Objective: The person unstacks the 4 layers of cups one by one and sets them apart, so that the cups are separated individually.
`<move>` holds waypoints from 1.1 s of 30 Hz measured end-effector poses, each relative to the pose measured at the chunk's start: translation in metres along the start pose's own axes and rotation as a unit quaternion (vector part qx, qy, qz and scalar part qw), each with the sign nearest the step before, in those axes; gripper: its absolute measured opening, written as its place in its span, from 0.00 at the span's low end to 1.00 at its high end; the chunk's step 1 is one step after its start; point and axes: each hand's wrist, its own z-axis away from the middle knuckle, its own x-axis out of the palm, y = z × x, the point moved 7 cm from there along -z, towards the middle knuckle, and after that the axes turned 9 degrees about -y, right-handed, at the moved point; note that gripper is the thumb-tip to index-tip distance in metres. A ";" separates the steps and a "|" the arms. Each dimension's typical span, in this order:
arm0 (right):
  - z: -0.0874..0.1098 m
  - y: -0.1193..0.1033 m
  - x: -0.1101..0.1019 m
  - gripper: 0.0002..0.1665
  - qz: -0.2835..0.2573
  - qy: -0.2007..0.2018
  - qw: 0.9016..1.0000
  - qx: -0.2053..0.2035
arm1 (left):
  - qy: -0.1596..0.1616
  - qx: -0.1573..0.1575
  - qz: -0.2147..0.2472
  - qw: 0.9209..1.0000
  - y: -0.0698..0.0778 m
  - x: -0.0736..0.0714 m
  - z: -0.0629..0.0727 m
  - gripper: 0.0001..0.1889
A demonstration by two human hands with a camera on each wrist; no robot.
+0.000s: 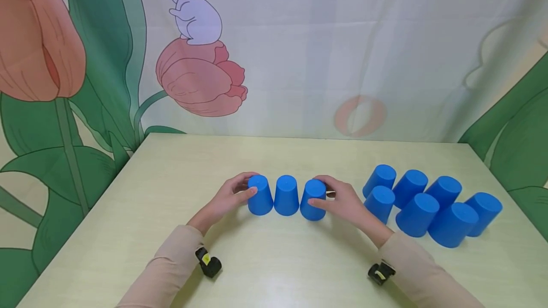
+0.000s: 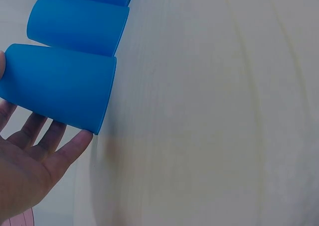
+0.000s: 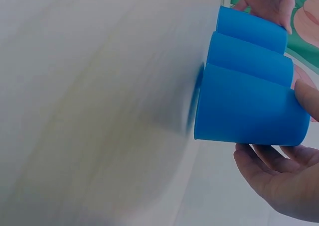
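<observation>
Three blue cups stand upside down in a row at the middle of the table. My left hand point(image 1: 222, 201) holds the left cup point(image 1: 260, 196), thumb on the near side and fingers round the outer side. The middle cup point(image 1: 286, 196) stands between the other two, untouched by either hand. On the right cup point(image 1: 313, 201), my right hand point(image 1: 344, 201) has its thumb in front and its fingers behind. In the right wrist view, a dark shadow lies along the rim of that cup point(image 3: 249, 106); whether it is slightly raised I cannot tell.
Several more upside-down blue cups point(image 1: 417, 215) stand in a cluster on the right of the pale wooden table point(image 1: 274, 270), close to my right forearm. A curtain point(image 1: 291, 61) printed with tulips and a white animal hangs behind the far edge.
</observation>
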 end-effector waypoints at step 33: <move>0.061 -0.003 -0.038 0.36 0.013 0.001 0.999 -0.031 | 0.005 0.000 -0.001 1.000 -0.011 -0.001 -0.009 0.23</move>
